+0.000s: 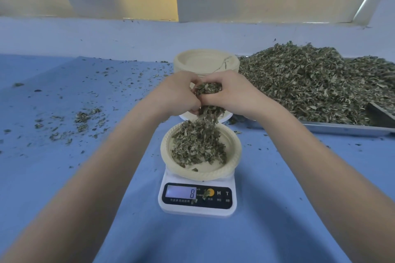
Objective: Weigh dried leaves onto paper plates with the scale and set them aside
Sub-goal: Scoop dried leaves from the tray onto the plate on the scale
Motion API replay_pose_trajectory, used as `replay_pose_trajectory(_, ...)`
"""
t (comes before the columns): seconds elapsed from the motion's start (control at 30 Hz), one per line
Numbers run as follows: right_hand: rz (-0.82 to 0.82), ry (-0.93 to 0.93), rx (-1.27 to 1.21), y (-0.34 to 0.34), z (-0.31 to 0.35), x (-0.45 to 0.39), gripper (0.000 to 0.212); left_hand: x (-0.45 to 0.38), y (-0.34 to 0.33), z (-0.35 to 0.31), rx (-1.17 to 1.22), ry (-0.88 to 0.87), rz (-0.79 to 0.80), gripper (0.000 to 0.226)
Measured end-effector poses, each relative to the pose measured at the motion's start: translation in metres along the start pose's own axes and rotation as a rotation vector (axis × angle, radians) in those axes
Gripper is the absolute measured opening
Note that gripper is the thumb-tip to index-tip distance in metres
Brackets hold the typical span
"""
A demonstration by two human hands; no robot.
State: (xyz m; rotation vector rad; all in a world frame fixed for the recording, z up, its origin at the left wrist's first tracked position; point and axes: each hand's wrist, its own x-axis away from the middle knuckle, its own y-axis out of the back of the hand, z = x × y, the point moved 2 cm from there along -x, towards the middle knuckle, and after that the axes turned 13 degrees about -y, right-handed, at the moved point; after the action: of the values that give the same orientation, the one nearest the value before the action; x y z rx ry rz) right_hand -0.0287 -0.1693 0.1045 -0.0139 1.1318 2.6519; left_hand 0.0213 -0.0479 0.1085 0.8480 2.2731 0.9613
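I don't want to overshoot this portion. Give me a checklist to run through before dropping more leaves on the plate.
1. Plate sits on the scale: ok, though off centre toward the back.
2. Display readable: ok, it shows 8; the unit is too small to tell.
3. Both hands clear of the plate: ok, left hand and right hand cup a clump of leaves above it.
4. Falling leaves land on the plate: ok.
5. Scale face clean: not ok, leaf bits lie on the buttons.
6. Target weight reached: cannot tell.
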Motion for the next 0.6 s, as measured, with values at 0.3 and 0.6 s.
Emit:
replay_pose_trajectory(0.3,-0.13,-0.103,0.099,0.058,-0.065,-0.011,0.038,-0.07,-0.058,-0.044,-0.106,-0.137,0.014,0.044)
replay_pose_trajectory(0.6,0.093,-0.322,0.472,0.092,-0.153,-0.062,0.059,-0.155,-0.125,-0.052,-0.18,-0.057,0.223,0.048)
